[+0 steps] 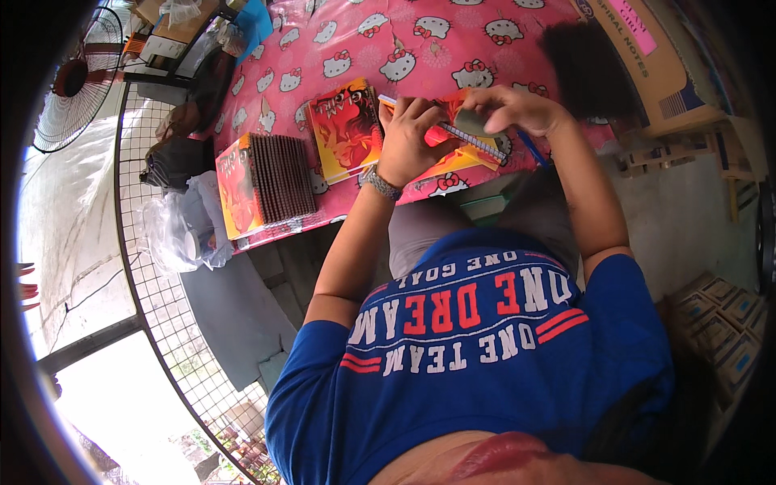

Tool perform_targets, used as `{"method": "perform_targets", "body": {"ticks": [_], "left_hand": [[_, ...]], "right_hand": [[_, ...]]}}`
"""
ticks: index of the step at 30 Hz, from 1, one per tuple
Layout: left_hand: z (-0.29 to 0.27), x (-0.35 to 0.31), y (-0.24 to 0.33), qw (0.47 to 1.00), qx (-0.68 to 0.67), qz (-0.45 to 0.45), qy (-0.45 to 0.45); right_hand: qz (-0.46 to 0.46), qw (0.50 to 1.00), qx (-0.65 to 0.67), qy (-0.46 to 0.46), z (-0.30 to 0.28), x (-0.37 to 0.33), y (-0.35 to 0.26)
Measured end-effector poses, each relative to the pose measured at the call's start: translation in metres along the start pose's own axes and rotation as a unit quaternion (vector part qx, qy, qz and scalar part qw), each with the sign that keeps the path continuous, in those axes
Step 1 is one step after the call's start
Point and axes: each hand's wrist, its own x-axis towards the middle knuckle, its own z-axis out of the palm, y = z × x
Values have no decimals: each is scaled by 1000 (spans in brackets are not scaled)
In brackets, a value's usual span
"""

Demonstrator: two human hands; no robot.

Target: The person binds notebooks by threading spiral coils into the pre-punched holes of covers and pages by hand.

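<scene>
Notebook [470, 141], yellow-orange with a spiral spine, at the table edge right in front of you. Your left hand [414, 133] grips it, fingers curled over its left side, thumb by the spine. Your right hand [511, 110] arches over its right side, fingers bent; cannot tell whether they pinch anything. Left of it, more red-and-yellow notebooks [343, 129] lie flat; further left, a neat stack [263, 182]. Pink tablecloth [356, 69] beneath. Far right, cardboard box [647, 61]; far left, fan [74, 79].
</scene>
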Motion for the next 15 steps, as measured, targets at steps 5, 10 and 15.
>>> {"method": "perform_targets", "body": {"ticks": [5, 10, 15], "left_hand": [[5, 0, 7, 1000, -2, -2, -2], [6, 2, 12, 1000, -6, 6, -5], [4, 0, 10, 1000, -16, -18, -15]], "right_hand": [[-80, 977, 185, -69, 8, -11, -10], [-8, 997, -68, 18, 1, -11, -10], [-67, 995, 65, -33, 8, -5, -15]]}}
